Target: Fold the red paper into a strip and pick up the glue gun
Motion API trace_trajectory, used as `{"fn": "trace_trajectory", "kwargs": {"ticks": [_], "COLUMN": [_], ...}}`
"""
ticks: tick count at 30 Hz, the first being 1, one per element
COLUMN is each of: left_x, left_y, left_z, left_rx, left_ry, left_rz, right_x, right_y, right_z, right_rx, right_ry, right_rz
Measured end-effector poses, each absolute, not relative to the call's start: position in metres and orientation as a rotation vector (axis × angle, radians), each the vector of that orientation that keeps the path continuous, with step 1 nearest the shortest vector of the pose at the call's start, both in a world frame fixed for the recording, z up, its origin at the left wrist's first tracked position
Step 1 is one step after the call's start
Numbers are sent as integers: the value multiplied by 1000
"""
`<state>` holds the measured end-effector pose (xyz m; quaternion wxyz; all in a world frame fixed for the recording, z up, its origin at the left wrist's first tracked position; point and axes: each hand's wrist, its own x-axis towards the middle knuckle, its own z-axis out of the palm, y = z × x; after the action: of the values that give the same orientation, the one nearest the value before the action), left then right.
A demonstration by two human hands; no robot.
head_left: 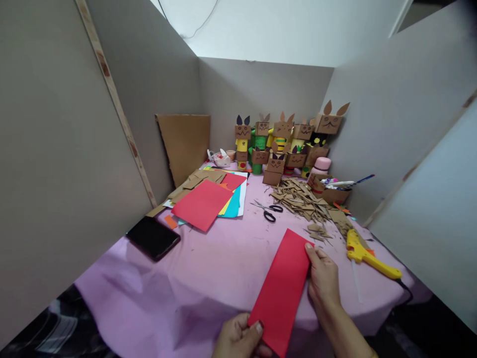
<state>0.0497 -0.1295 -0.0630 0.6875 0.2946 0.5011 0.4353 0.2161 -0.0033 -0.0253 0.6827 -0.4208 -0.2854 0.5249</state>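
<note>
Right hand [323,278] lies flat, fingers pressing the right edge of the red paper strip [283,291] at lower centre of the desk [208,278]. Left hand [238,338] pinches the strip's near corner at bottom of frame. Scissors [269,211] lie beyond, well apart.

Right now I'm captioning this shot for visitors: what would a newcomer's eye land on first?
Probably the red paper strip near the front of the table, pinched at its near corner by the left hand and steadied along its right edge by the right hand. Next, the row of cardboard box figures with ears at the back wall.
</note>
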Motion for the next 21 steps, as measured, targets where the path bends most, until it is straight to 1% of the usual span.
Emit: {"fn": "trace_trajectory", "kwargs": {"ticks": [8,21], "left_x": [49,49], "left_y": [-133,-140], "left_z": [-62,-65], "left_rx": [674,621], "left_ry": [1148,1223], "left_rz": [1026,998], "right_x": [218,218], "right_y": [-5,-6], "right_z": [-28,-28], "right_rx": [-985,-1026], "right_ry": [-662,-697], "right_rz": [1175,1165]}}
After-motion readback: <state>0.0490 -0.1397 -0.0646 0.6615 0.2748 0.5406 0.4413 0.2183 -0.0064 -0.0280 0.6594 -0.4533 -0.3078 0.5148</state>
